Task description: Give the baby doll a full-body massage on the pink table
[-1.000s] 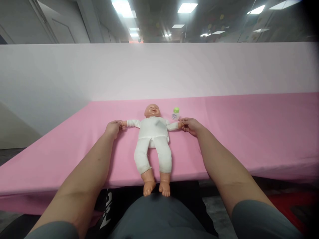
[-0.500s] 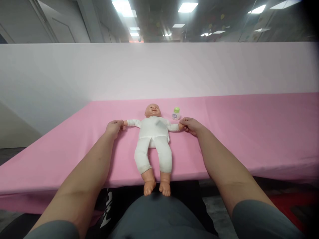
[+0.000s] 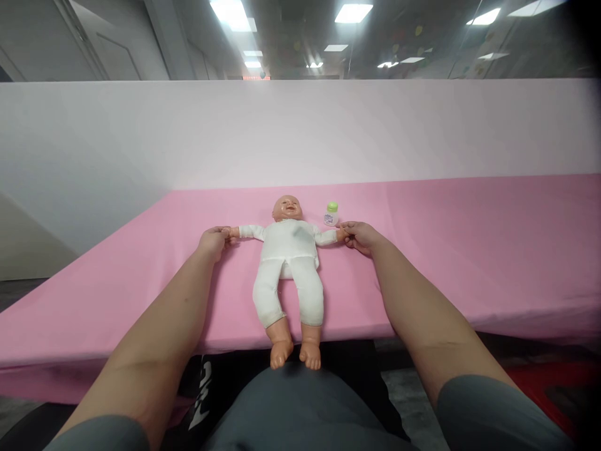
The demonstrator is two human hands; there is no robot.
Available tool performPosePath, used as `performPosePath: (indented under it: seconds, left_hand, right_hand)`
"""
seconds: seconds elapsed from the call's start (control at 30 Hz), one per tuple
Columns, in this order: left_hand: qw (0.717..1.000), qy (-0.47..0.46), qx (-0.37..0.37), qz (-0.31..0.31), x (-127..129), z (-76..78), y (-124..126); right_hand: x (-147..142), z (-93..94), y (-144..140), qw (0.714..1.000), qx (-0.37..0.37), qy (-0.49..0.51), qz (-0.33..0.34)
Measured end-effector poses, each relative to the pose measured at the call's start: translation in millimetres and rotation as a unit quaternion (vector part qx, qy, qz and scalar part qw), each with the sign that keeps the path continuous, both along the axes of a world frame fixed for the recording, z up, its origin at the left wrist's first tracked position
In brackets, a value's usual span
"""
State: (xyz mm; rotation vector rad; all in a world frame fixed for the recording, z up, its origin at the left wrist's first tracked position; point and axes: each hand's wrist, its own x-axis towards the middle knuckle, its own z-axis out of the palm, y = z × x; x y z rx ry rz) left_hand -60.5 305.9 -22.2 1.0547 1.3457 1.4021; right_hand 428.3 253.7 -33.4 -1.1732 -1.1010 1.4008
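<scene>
Fingers: both sets are pinching the doll's (image 3: 288, 263) outstretched hands.
Left hand (image 3: 213, 241): clamping one.
Right hand (image 3: 359, 235): clamping the other.
Doll: feet are overhanging the table's (image 3: 469, 250) near edge.

bright ceiling panels (image 3: 353, 12) glare overhead; corners darken and edges bend.

the doll's (image 3: 287, 263) own hands are covered by the left hand (image 3: 213, 241) and right hand (image 3: 359, 235). the print on the small bottle (image 3: 331, 214) is too small to be read. the worktop (image 3: 469, 250) is cut off at the right edge.
</scene>
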Motion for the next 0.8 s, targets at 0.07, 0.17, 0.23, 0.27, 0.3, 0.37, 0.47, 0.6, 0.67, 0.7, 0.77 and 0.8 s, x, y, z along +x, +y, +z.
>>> performPosePath:
  seconds: [0.07, 0.17, 0.23, 0.27, 0.3, 0.37, 0.47, 0.6, 0.67, 0.7, 0.77, 0.8]
  left_hand:
    - [1.000, 0.004, 0.003, -0.003, 1, 1.2, -2]
    - [1.000, 0.016, 0.004, -0.011, 1, 2.9, -6]
    - [0.999, 0.033, 0.004, -0.018, 1, 4.0, -8]
    - [0.999, 0.044, 0.003, -0.020, 0, 4.7, -9]
    - [0.998, 0.055, 0.002, -0.021, 0, 5.3, -10]
    - [0.997, 0.069, 0.001, -0.018, -1, 6.5, -11]
    - [0.998, 0.070, -0.003, -0.001, -1, 7.3, -11]
    - [0.998, 0.061, -0.009, 0.006, -1, 6.4, -8]
    - [0.998, 0.063, -0.012, 0.007, -1, 6.0, -7]
    - [0.998, 0.064, -0.013, 0.008, -1, 6.1, -7]
    - [0.998, 0.061, -0.014, 0.011, -1, 7.1, -7]
    - [0.998, 0.055, -0.015, 0.013, 0, 7.9, -7]
  right_hand:
    - [1, -0.2, -1, 1.000, 0.009, 0.014, 0.020]
    - [4, -2.4, -2, 0.999, 0.019, 0.021, 0.039]
    - [5, -3.7, -1, 0.999, 0.024, 0.016, 0.045]
    - [6, -4.1, -2, 0.998, 0.027, 0.011, 0.047]
    - [6, -4.4, -2, 0.998, 0.029, 0.006, 0.048]
    - [6, -4.7, -2, 0.998, 0.032, -0.004, 0.048]
    - [5, -5.8, -2, 0.999, 0.032, -0.019, 0.037]
    - [2, -8.9, 3, 0.999, 0.023, -0.027, -0.005]
    - [2, -10.4, 5, 0.999, 0.020, -0.026, -0.026]
    - [1, -11.0, 7, 0.999, 0.018, -0.029, -0.036]
    - [1, -11.6, 9, 0.998, 0.012, -0.039, -0.050]
    - [1, -11.5, 10, 0.998, 0.009, -0.043, -0.052]
